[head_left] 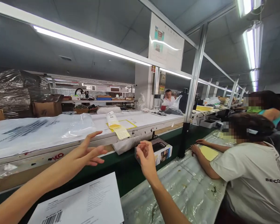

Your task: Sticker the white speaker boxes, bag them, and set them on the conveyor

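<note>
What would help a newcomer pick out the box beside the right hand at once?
Find the long white workbench with the green strip along its near side. On that strip, below a crumpled white plastic bag, sits a small printed box, right beside the right hand. Its dark top panel and blue-and-white end set it apart from the plain bag.

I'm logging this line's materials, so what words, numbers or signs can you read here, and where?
"BECOME" on the co-worker's T-shirt, with more cut off after it
"KO" in red on the white bench edge
Too small or blurred to read: the barcoded sheet, the box, the hanging poster
</note>
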Action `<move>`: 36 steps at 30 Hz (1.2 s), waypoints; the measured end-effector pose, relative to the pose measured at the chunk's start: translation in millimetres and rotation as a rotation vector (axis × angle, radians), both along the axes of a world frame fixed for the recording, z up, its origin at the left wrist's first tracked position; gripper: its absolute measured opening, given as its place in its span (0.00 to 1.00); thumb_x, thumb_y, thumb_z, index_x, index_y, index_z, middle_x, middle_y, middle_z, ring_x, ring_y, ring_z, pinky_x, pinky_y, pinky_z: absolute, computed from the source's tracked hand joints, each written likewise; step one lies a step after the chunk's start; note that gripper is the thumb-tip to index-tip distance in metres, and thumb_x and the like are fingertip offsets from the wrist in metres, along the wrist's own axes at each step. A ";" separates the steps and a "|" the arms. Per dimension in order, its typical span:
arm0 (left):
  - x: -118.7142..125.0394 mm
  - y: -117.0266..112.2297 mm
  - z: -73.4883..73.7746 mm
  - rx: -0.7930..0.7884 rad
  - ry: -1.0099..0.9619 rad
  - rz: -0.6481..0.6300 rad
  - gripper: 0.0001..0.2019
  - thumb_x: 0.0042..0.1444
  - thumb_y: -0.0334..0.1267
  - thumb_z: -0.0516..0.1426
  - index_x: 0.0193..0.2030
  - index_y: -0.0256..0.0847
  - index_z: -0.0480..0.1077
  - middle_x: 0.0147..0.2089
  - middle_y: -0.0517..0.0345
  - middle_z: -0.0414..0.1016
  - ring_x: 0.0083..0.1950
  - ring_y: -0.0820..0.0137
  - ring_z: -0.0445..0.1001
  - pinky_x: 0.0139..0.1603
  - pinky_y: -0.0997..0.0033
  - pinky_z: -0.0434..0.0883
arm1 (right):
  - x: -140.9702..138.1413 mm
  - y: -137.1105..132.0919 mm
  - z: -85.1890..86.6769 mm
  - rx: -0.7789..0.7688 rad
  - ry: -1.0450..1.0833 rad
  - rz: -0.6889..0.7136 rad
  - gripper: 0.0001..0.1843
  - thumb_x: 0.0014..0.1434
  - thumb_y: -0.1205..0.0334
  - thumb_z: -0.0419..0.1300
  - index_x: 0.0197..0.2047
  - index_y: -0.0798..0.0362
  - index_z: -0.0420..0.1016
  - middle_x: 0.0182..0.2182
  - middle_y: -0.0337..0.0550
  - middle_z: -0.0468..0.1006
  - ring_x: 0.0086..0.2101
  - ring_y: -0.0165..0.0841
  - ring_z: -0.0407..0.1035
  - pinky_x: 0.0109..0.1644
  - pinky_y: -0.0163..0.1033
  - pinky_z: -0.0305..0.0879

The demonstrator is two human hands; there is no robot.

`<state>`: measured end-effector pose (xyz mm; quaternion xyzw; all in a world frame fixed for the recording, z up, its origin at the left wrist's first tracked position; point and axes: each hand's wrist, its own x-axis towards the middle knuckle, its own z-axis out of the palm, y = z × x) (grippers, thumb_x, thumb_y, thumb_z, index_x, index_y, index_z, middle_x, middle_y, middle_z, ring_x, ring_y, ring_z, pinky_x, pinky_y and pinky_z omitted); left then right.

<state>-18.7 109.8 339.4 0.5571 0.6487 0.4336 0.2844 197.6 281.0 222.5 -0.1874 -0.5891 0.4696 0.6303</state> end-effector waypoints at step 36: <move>42.3 109.7 -5.1 0.240 -0.155 -0.081 0.28 0.54 0.44 0.66 0.61 0.42 0.69 0.39 0.53 0.82 0.46 0.57 0.83 0.52 0.54 0.79 | -30.2 36.9 44.7 0.158 -0.202 0.168 0.10 0.63 0.55 0.64 0.42 0.52 0.75 0.41 0.43 0.76 0.32 0.31 0.74 0.27 0.33 0.71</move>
